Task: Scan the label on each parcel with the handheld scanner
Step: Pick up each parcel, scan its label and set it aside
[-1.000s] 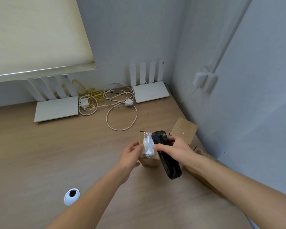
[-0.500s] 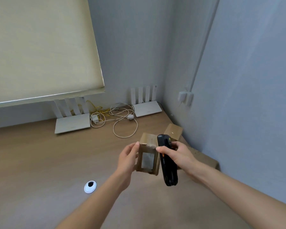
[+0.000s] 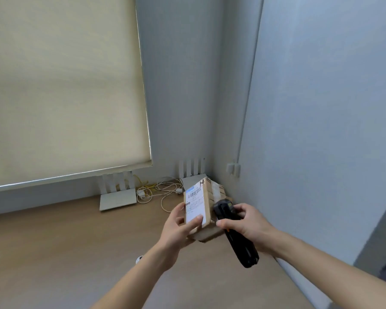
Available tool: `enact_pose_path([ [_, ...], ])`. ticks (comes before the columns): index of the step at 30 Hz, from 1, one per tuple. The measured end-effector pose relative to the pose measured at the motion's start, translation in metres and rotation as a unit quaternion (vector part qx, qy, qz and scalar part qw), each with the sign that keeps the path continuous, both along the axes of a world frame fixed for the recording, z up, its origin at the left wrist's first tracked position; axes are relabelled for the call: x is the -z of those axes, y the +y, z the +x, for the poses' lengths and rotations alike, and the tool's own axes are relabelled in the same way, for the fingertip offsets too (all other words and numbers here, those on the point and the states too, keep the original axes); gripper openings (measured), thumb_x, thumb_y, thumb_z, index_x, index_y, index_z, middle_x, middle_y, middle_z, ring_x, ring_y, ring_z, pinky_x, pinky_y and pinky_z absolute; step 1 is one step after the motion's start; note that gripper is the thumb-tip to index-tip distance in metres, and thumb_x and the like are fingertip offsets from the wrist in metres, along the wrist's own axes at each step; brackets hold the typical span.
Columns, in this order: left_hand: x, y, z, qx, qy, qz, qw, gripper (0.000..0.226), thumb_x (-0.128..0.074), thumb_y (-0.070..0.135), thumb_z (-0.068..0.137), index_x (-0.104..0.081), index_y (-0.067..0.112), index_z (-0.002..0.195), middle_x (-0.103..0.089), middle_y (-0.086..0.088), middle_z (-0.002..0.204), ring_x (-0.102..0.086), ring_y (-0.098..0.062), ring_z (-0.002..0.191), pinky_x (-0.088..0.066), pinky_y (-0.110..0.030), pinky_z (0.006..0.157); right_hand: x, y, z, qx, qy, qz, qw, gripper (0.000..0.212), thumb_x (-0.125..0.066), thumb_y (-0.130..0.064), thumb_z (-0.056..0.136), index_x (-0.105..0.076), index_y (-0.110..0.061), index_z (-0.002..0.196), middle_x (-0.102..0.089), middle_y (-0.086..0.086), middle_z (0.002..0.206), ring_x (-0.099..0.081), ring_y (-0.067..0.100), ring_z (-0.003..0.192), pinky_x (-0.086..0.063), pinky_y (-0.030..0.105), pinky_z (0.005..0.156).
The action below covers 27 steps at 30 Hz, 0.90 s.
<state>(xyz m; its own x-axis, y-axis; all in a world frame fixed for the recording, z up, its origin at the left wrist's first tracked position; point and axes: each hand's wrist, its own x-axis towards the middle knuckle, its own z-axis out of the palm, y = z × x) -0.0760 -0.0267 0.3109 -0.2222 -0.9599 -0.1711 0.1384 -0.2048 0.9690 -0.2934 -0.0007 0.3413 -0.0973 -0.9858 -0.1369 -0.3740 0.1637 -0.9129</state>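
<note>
My left hand [image 3: 178, 228] holds a small brown cardboard parcel [image 3: 206, 208] raised above the wooden desk, fingers wrapped on its lower left side. A white shipping label [image 3: 195, 205] with a barcode faces me on the parcel's front. My right hand [image 3: 246, 224] grips a black handheld scanner [image 3: 234, 233] just right of the parcel, its head close to the parcel's right edge and its handle slanting down to the right. The other parcels are hidden behind the hands.
The wooden desk [image 3: 54, 253] runs into a room corner with grey walls. A white router [image 3: 117, 198] lies at the back with a tangle of white and yellow cables [image 3: 158, 189]. A second router [image 3: 191, 172] stands behind the parcel. A beige roller blind [image 3: 62, 85] hangs on the left.
My left hand has lifted the parcel and turned it, so the barcode label faces me. The scanner stayed beside it in my right hand. The camera has tilted upward.
</note>
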Motion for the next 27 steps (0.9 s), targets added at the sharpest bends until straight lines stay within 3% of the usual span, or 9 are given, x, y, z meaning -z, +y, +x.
enact_pose_path([
  [1, -0.008, 0.006, -0.002, 0.004, 0.004, -0.013, 1.000, 0.059, -0.086, 0.024, 0.078, -0.058, 0.032, 0.129, -0.074, -0.001, 0.114, -0.075, -0.018, 0.095, -0.058, -0.029, 0.068, -0.010, 0.008, -0.002, 0.000, 0.010, -0.009, 1.000, 0.087, -0.093, -0.055, 0.044, -0.063, -0.023, 0.119, -0.074, -0.004, 0.112, -0.073, 0.009, 0.099, -0.058, 0.032, 0.095],
  [4, -0.034, 0.025, -0.010, 0.006, 0.006, -0.029, 1.000, 0.054, -0.085, 0.019, 0.079, -0.063, 0.023, 0.128, -0.076, 0.002, 0.109, -0.075, -0.017, 0.093, -0.057, -0.025, 0.067, -0.035, 0.028, -0.011, 0.007, 0.030, -0.039, 0.999, 0.058, -0.097, -0.042, 0.058, -0.067, -0.029, 0.107, -0.075, -0.011, 0.100, -0.071, -0.005, 0.080, -0.053, 0.010, 0.068],
  [8, -0.065, 0.042, -0.016, -0.031, 0.002, -0.049, 0.998, 0.072, -0.091, 0.035, 0.063, -0.057, 0.037, 0.126, -0.073, 0.001, 0.114, -0.073, -0.020, 0.099, -0.056, -0.030, 0.072, -0.070, 0.048, -0.028, 0.001, 0.043, -0.053, 0.998, 0.054, -0.097, -0.042, 0.062, -0.073, -0.028, 0.108, -0.078, -0.013, 0.099, -0.073, 0.004, 0.091, -0.059, 0.026, 0.086],
  [10, -0.077, 0.047, -0.022, -0.025, 0.006, -0.048, 0.999, 0.068, -0.090, 0.036, 0.068, -0.054, 0.040, 0.126, -0.075, 0.001, 0.112, -0.074, -0.020, 0.096, -0.054, -0.032, 0.074, -0.083, 0.056, -0.039, -0.010, 0.036, -0.050, 0.998, 0.052, -0.097, -0.038, 0.066, -0.075, -0.024, 0.110, -0.079, -0.009, 0.099, -0.074, 0.008, 0.093, -0.059, 0.028, 0.088],
  [13, -0.089, 0.057, -0.035, -0.030, 0.007, -0.049, 0.998, 0.046, -0.077, 0.030, 0.086, -0.053, 0.039, 0.124, -0.075, 0.007, 0.112, -0.074, -0.013, 0.090, -0.053, -0.025, 0.064, -0.095, 0.068, -0.050, -0.021, 0.010, -0.042, 0.999, 0.052, -0.097, -0.037, 0.065, -0.076, -0.020, 0.109, -0.080, -0.010, 0.087, -0.075, 0.001, 0.078, -0.054, 0.014, 0.062],
  [17, -0.091, 0.070, -0.048, -0.043, 0.007, -0.050, 0.998, 0.037, -0.073, 0.024, 0.087, -0.055, 0.037, 0.117, -0.070, 0.001, 0.121, -0.070, -0.022, 0.105, -0.055, -0.027, 0.064, -0.105, 0.082, -0.065, -0.020, -0.019, -0.039, 0.999, 0.055, -0.089, -0.044, 0.058, -0.075, -0.020, 0.105, -0.077, -0.013, 0.075, -0.071, -0.001, 0.063, -0.049, 0.014, 0.049],
  [22, -0.091, 0.084, -0.056, -0.007, 0.002, -0.035, 0.999, 0.070, -0.084, 0.034, 0.064, -0.050, 0.048, 0.124, -0.072, 0.003, 0.119, -0.069, -0.024, 0.109, -0.060, -0.041, 0.081, -0.106, 0.097, -0.079, -0.026, -0.024, -0.030, 0.999, 0.062, -0.088, -0.049, 0.056, -0.075, -0.019, 0.108, -0.078, -0.006, 0.077, -0.073, 0.008, 0.066, -0.054, 0.023, 0.054],
  [24, -0.091, 0.089, -0.060, 0.007, 0.002, -0.028, 1.000, 0.081, -0.086, 0.033, 0.063, -0.046, 0.055, 0.129, -0.073, 0.002, 0.119, -0.070, -0.028, 0.108, -0.061, -0.045, 0.080, -0.106, 0.100, -0.084, -0.015, -0.030, -0.052, 0.998, 0.060, -0.093, -0.043, 0.057, -0.075, -0.017, 0.108, -0.079, -0.005, 0.080, -0.075, 0.008, 0.069, -0.053, 0.019, 0.054],
  [27, -0.094, 0.093, -0.061, -0.016, -0.018, -0.030, 0.999, 0.086, -0.089, 0.032, 0.067, -0.041, 0.062, 0.133, -0.073, -0.001, 0.118, -0.073, -0.028, 0.101, -0.061, -0.039, 0.072, -0.107, 0.102, -0.090, -0.016, -0.014, -0.094, 0.995, 0.054, -0.099, -0.032, 0.066, -0.075, -0.018, 0.113, -0.080, -0.004, 0.096, -0.076, 0.009, 0.087, -0.055, 0.017, 0.070],
])
